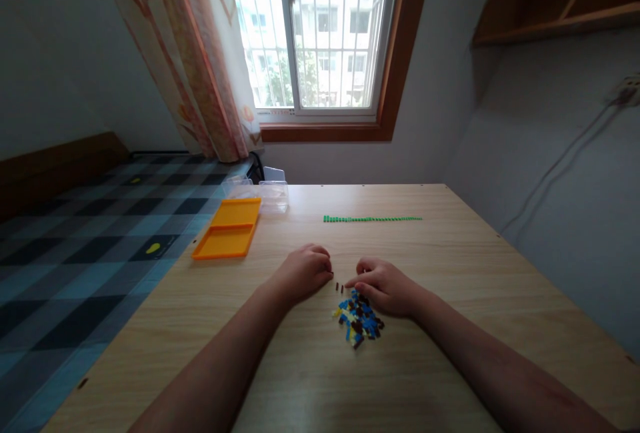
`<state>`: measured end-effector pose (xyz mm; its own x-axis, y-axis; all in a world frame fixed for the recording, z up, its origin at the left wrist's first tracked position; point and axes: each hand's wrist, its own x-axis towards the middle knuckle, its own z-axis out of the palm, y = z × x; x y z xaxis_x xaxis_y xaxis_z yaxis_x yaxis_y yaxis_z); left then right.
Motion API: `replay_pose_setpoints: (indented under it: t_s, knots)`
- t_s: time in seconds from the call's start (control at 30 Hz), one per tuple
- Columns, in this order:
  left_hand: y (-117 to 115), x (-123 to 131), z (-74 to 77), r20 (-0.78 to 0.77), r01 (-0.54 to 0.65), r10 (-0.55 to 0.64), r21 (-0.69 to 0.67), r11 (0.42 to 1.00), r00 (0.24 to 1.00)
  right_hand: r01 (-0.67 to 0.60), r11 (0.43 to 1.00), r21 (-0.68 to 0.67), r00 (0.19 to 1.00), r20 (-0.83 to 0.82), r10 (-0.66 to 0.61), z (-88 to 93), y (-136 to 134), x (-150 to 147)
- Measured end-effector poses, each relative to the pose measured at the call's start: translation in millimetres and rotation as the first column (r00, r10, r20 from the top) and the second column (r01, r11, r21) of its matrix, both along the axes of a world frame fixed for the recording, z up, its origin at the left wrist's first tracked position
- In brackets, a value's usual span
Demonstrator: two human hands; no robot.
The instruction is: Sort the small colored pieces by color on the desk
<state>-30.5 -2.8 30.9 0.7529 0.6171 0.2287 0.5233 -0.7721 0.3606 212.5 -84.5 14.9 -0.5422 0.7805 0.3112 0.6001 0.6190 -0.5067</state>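
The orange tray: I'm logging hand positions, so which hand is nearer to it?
Left. The left hand lies right of and nearer the camera than the orange tray; the right hand sits farther right, by the bead pile.

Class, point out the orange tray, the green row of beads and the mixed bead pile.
orange tray (227, 231): head view, bare floor.
green row of beads (373, 219): head view, middle.
mixed bead pile (358, 321): head view, centre.

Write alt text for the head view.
Two hands, left hand and right hand, rest on a wooden table beside a pile of small beads. Behind lie a green bead row and an orange tray.
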Motion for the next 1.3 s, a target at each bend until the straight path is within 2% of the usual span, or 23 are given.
replay_pose_setpoints:
  t_s: [0.17, 0.43, 0.77, 1.3]
  knots:
    - [-7.1, 1.0, 7.9, -0.049, 0.014, -0.013, 0.022, 1.0, 0.999, -0.01, 0.999, 0.053, 1.0, 0.02, 0.009, -0.1, 0.0, -1.1]
    - [-11.7, -0.3, 18.4, -0.055, 0.122, -0.126, -0.074, 0.99, 0.991, -0.028, 0.998, 0.055, 0.998, 0.057, 0.025, -0.7, 0.0, -1.9]
    - [-14.8, 7.5, 15.4, -0.16, 0.075, -0.076, -0.012, 0.997, 0.984, -0.021, 0.998, 0.067, 0.995, 0.094, 0.015, -0.9, 1.5, -2.3]
    - [-9.0, 8.7, 6.4, -0.066, 0.021, -0.02, 0.002, 1.0, 0.998, 0.081, 0.991, 0.103, 0.995, 0.056, -0.087, -3.3, 6.2, -1.5]
